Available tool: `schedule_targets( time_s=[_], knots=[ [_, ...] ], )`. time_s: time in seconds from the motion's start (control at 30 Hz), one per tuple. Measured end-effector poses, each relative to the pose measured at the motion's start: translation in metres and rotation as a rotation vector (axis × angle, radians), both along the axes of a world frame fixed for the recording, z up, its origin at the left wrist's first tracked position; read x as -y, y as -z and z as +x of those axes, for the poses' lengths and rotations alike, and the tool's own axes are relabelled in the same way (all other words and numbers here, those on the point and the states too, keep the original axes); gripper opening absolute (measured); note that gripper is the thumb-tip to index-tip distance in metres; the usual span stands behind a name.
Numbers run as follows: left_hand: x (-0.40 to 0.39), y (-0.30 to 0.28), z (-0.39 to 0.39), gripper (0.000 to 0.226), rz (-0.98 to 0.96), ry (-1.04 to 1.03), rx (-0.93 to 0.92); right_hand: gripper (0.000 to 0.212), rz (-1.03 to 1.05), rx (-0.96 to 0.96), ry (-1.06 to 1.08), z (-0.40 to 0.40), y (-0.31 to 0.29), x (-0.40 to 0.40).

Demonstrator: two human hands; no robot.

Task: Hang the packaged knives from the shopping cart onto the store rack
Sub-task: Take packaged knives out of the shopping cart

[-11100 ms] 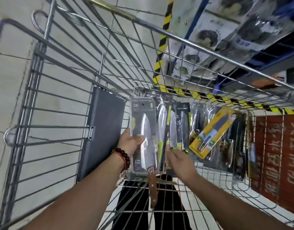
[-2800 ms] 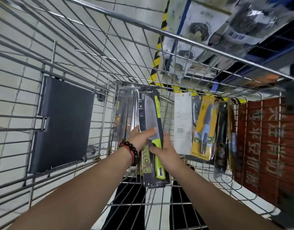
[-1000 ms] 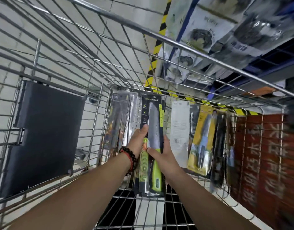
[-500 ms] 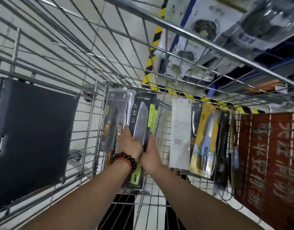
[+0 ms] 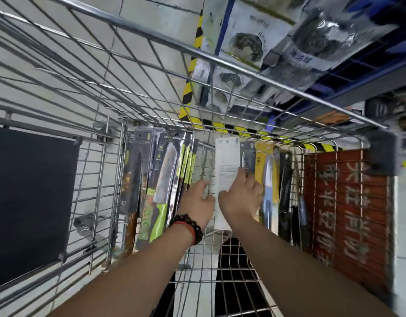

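Note:
Packaged knives stand upright against the far wall of the wire shopping cart. A left stack has a green-handled knife pack in front. A right group holds a white-backed pack and a yellow pack. My left hand, with a bead bracelet on the wrist, hovers with relaxed fingers in the gap between the two groups and holds nothing. My right hand lies on the white-backed pack, fingers reaching over its right edge.
A black panel hangs on the cart's left wall and a red sign on its right wall. Beyond the cart, a store rack carries bagged scouring pads. Yellow-black hazard tape runs along the floor.
Both hands let go of the green-handled knife pack, which now stands in the left stack. They moved right; my right hand now touches the white-backed pack.

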State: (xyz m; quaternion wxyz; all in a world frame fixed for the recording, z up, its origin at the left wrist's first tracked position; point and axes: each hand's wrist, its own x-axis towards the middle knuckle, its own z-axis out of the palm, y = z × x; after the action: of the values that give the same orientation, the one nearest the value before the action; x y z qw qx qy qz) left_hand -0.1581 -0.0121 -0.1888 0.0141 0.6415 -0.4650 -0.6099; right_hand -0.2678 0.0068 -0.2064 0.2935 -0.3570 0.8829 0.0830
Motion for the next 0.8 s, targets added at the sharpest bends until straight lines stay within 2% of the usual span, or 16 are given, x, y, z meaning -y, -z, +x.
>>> schedule_targets(
  time_s=[0.13, 0.2, 0.23, 0.33, 0.4, 0.43, 0.5, 0.53, 0.6, 0.67, 0.7, 0.8],
  knots=[
    [-0.002, 0.011, -0.019, 0.041, 0.244, -0.132, -0.134, 0.07, 0.012, 0.041, -0.061, -0.006, -0.001, -0.003],
    [0.0, 0.01, -0.024, 0.028, 0.336, -0.185, -0.202, 0.066, -0.065, 0.14, -0.024, -0.008, -0.003, -0.009],
    [0.002, 0.008, -0.026, 0.025, 0.357, -0.213, -0.225, 0.063, -0.137, 0.238, 0.046, -0.008, -0.007, -0.012],
    [0.003, 0.014, -0.028, 0.04, 0.397, -0.319, -0.274, 0.058, -0.29, 0.682, 0.334, -0.009, -0.017, -0.02],
    [0.002, 0.017, -0.025, 0.036, 0.38, -0.38, -0.24, 0.056, -0.277, 0.889, 0.371, -0.007, -0.015, -0.031],
    [0.002, 0.021, -0.022, 0.03, 0.359, -0.37, -0.206, 0.055, -0.253, 0.929, 0.355, -0.007, -0.013, -0.037],
    [0.003, 0.025, -0.016, 0.018, 0.31, -0.351, -0.127, 0.049, -0.243, 0.885, 0.293, -0.008, -0.014, -0.047],
    [0.003, 0.027, -0.013, 0.016, 0.296, -0.368, -0.082, 0.044, -0.261, 0.804, 0.282, -0.011, -0.016, -0.05],
    [0.005, 0.027, -0.009, 0.017, 0.263, -0.405, 0.007, 0.038, -0.329, 0.557, 0.311, -0.021, -0.017, -0.055],
    [0.004, 0.032, -0.005, 0.028, 0.209, -0.364, 0.097, 0.038, -0.335, 0.323, 0.274, -0.032, -0.014, -0.06],
    [0.003, 0.03, -0.005, 0.037, 0.186, -0.321, 0.125, 0.045, -0.283, 0.274, 0.268, -0.035, -0.012, -0.061],
    [-0.002, 0.02, -0.008, 0.054, 0.051, -0.184, 0.195, 0.084, -0.074, 0.222, 0.231, -0.033, -0.007, -0.055]
  ],
)
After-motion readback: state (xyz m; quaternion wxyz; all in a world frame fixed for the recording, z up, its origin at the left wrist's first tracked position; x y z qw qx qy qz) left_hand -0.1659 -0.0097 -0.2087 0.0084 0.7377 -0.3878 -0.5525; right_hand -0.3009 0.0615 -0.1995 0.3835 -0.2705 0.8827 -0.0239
